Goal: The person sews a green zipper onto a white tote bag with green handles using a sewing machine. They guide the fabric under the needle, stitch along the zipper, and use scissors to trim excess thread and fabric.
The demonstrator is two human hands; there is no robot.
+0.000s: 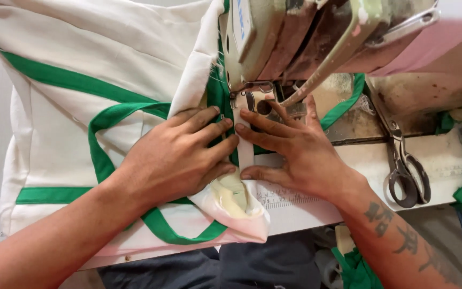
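Both forearms enter from below; left hand (175,155) and right hand (295,152) lie flat, fingers spread, pinning the white cloth bag (108,69) with green strap (100,155) taut beneath the sewing machine (295,37)'s presser foot; scissors (405,171) rest right

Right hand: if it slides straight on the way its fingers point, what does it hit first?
Right hand points left across the cream fabric strip; first contact looks like the left hand's fingertips, almost touching already. Depth unclear.

White green-trimmed fabric (108,59) lies flat under sewing machine (295,37)
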